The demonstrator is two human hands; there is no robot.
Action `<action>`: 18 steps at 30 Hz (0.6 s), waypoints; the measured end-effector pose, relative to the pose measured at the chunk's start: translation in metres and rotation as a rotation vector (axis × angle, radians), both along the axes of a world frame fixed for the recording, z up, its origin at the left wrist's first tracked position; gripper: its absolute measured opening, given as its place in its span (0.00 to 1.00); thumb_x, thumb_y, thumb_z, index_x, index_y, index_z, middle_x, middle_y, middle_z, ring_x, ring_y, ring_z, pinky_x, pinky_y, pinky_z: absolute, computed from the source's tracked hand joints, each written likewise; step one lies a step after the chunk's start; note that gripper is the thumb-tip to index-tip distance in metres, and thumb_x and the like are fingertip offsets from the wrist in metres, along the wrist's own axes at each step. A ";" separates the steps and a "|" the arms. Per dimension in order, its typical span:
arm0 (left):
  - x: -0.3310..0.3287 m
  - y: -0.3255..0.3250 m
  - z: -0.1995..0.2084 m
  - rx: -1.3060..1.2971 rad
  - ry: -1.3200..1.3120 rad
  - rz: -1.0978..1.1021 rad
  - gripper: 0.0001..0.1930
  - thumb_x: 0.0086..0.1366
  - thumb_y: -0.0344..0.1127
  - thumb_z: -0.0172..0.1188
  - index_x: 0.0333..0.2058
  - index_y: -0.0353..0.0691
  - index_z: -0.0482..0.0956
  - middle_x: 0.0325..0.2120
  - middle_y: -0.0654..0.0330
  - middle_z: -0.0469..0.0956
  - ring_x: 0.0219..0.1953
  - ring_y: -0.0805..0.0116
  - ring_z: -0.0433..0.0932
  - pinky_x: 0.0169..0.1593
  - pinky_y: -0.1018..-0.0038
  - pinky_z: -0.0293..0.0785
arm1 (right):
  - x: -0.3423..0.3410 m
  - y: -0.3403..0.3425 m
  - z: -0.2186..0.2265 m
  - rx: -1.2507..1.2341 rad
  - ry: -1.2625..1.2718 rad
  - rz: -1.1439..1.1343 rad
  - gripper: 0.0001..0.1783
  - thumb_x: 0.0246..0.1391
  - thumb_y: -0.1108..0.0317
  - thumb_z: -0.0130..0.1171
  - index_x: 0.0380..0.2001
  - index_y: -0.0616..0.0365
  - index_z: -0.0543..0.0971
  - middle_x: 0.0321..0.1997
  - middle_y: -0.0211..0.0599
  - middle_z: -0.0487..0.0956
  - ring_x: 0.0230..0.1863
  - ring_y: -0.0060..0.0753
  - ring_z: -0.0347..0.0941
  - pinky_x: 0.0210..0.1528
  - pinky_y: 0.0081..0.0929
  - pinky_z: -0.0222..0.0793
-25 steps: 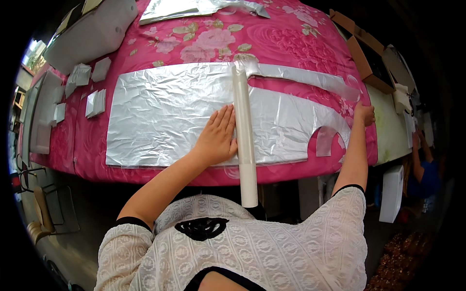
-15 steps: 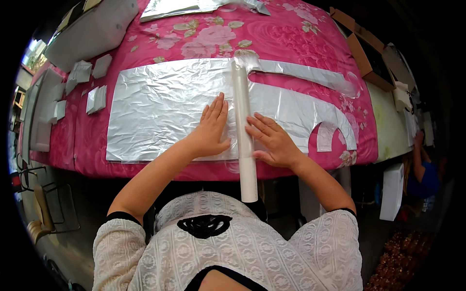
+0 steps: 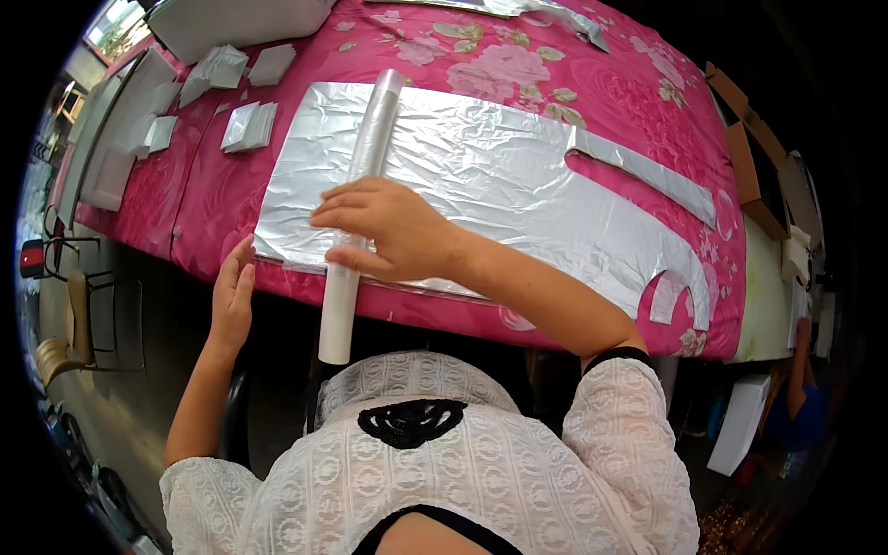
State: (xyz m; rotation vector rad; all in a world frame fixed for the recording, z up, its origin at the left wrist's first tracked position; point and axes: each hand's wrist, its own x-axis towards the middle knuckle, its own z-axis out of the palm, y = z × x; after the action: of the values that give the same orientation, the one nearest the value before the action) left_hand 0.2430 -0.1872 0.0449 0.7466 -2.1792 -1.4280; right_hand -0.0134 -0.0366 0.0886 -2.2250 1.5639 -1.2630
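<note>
My right hand [image 3: 384, 227] reaches across to the left and closes over a long roll of clear plastic film [image 3: 375, 125], fingers and thumb lying over it. This roll lies slantwise across the left part of a crinkled silver foil sheet [image 3: 481, 157], its near end sticking out past the table edge. The sheet looks cut to an apron-like or vest-like outline, with a long strip and a curved cutout at its right end. My left hand [image 3: 234, 296] is open and holds nothing, its fingers stretched upward beside the sheet's near left corner.
A pink floral cloth [image 3: 638, 120] covers the table. Stacks of small white packets [image 3: 248, 127] and a whitish bin [image 3: 231, 23] stand at the left. More silver sheeting [image 3: 564, 18] lies at the far edge. Open cardboard boxes [image 3: 754, 171] and another person [image 3: 800, 407] are at the right.
The roll has moved left from the sheet's middle and now slants, with my right hand on it. My left hand has left the sheet for its near left corner. The view has shifted.
</note>
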 end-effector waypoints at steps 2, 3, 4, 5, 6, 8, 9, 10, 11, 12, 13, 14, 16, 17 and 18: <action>0.024 0.014 -0.003 0.062 -0.124 0.058 0.20 0.67 0.31 0.43 0.57 0.31 0.61 0.53 0.52 0.67 0.55 0.64 0.67 0.58 0.73 0.59 | -0.015 -0.024 -0.027 0.132 0.241 -0.083 0.26 0.56 0.50 0.49 0.51 0.56 0.72 0.55 0.41 0.71 0.63 0.43 0.59 0.63 0.41 0.53; 0.029 0.020 -0.007 0.097 -0.141 0.072 0.20 0.67 0.31 0.44 0.56 0.31 0.62 0.51 0.52 0.68 0.53 0.65 0.68 0.57 0.73 0.61 | -0.014 -0.037 -0.040 0.119 0.314 -0.087 0.27 0.57 0.48 0.47 0.52 0.55 0.72 0.57 0.41 0.69 0.64 0.43 0.56 0.64 0.42 0.50; 0.031 0.025 -0.010 0.133 -0.158 0.086 0.20 0.67 0.31 0.44 0.56 0.31 0.62 0.50 0.53 0.69 0.51 0.66 0.70 0.55 0.73 0.63 | -0.011 -0.052 -0.052 0.105 0.388 -0.091 0.28 0.58 0.47 0.44 0.52 0.55 0.71 0.59 0.40 0.68 0.65 0.43 0.54 0.66 0.43 0.46; 0.028 0.032 -0.007 0.113 -0.183 0.092 0.19 0.66 0.31 0.46 0.55 0.31 0.63 0.48 0.53 0.70 0.46 0.66 0.72 0.52 0.73 0.66 | -0.003 -0.068 -0.057 0.100 0.378 -0.084 0.28 0.58 0.47 0.44 0.53 0.55 0.71 0.59 0.40 0.67 0.66 0.43 0.53 0.66 0.43 0.45; 0.026 0.033 -0.011 0.083 -0.210 0.086 0.20 0.65 0.34 0.49 0.53 0.31 0.64 0.46 0.53 0.70 0.44 0.66 0.73 0.49 0.72 0.68 | 0.008 -0.084 -0.061 0.094 0.367 -0.078 0.28 0.58 0.47 0.44 0.53 0.55 0.71 0.60 0.40 0.66 0.66 0.43 0.52 0.67 0.44 0.43; 0.013 0.038 -0.012 -0.005 -0.272 0.133 0.23 0.61 0.37 0.57 0.50 0.30 0.65 0.42 0.54 0.72 0.40 0.68 0.73 0.45 0.72 0.70 | 0.028 -0.108 -0.066 0.140 0.352 -0.087 0.28 0.58 0.48 0.44 0.53 0.55 0.70 0.61 0.39 0.65 0.67 0.43 0.50 0.68 0.44 0.40; 0.007 0.039 -0.008 -0.067 -0.344 0.140 0.24 0.59 0.38 0.59 0.49 0.31 0.66 0.41 0.55 0.73 0.39 0.68 0.73 0.44 0.72 0.70 | 0.037 -0.117 -0.064 0.187 0.344 -0.101 0.27 0.58 0.49 0.44 0.53 0.54 0.70 0.61 0.39 0.65 0.67 0.44 0.49 0.68 0.44 0.39; 0.001 0.040 -0.003 -0.128 -0.416 0.142 0.24 0.57 0.38 0.61 0.48 0.31 0.66 0.39 0.56 0.73 0.38 0.68 0.74 0.43 0.72 0.70 | 0.045 -0.124 -0.063 0.235 0.337 -0.117 0.27 0.57 0.49 0.45 0.53 0.54 0.70 0.61 0.39 0.64 0.68 0.44 0.48 0.68 0.44 0.38; -0.001 0.039 0.000 -0.191 -0.485 0.140 0.25 0.55 0.39 0.64 0.47 0.31 0.67 0.38 0.56 0.74 0.37 0.68 0.74 0.42 0.72 0.70 | 0.051 -0.127 -0.069 0.168 0.282 -0.168 0.30 0.56 0.51 0.47 0.59 0.55 0.64 0.61 0.46 0.64 0.68 0.48 0.47 0.68 0.44 0.36; 0.000 0.037 -0.001 -0.004 -0.414 0.138 0.26 0.53 0.38 0.65 0.47 0.32 0.67 0.38 0.57 0.74 0.36 0.69 0.74 0.42 0.73 0.71 | 0.056 -0.130 -0.075 0.105 0.217 -0.298 0.33 0.55 0.52 0.48 0.60 0.57 0.60 0.60 0.50 0.64 0.68 0.50 0.46 0.68 0.44 0.36; 0.000 0.035 -0.006 0.182 -0.340 0.132 0.26 0.52 0.38 0.66 0.47 0.33 0.68 0.37 0.58 0.74 0.36 0.70 0.74 0.41 0.74 0.71 | 0.061 -0.131 -0.081 0.044 0.152 -0.433 0.36 0.54 0.52 0.50 0.62 0.58 0.55 0.60 0.53 0.63 0.68 0.52 0.45 0.68 0.44 0.35; -0.001 0.037 -0.007 0.375 -0.260 0.127 0.27 0.51 0.38 0.67 0.46 0.34 0.68 0.36 0.58 0.74 0.35 0.71 0.74 0.41 0.74 0.71 | 0.066 -0.128 -0.080 -0.009 0.090 -0.564 0.40 0.54 0.52 0.51 0.64 0.60 0.51 0.59 0.57 0.63 0.68 0.54 0.44 0.68 0.44 0.34; -0.006 0.047 -0.001 0.629 -0.078 0.051 0.27 0.50 0.39 0.67 0.46 0.34 0.68 0.36 0.59 0.74 0.34 0.73 0.74 0.39 0.76 0.73 | 0.065 -0.120 -0.077 0.044 -0.344 -0.607 0.51 0.50 0.49 0.56 0.64 0.68 0.41 0.55 0.60 0.65 0.60 0.52 0.58 0.63 0.41 0.50; -0.010 0.054 0.006 0.710 0.036 0.002 0.28 0.50 0.39 0.67 0.47 0.33 0.68 0.36 0.58 0.74 0.33 0.74 0.74 0.39 0.77 0.73 | 0.063 -0.111 -0.059 0.135 -0.764 -0.451 0.52 0.49 0.48 0.57 0.63 0.69 0.42 0.54 0.58 0.66 0.58 0.49 0.61 0.60 0.40 0.55; -0.013 0.060 0.012 0.791 0.152 -0.057 0.29 0.50 0.40 0.67 0.48 0.33 0.67 0.35 0.58 0.74 0.33 0.74 0.74 0.38 0.77 0.73 | 0.057 -0.100 -0.039 0.221 -1.173 -0.286 0.53 0.49 0.47 0.58 0.63 0.71 0.43 0.54 0.57 0.66 0.55 0.46 0.65 0.58 0.38 0.60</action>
State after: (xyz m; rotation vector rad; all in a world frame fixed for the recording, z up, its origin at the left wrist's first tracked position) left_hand 0.2298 -0.1273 0.0569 0.7814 -1.4924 -2.3196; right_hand 0.0433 -0.1364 0.0497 -0.7625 1.3596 -1.8174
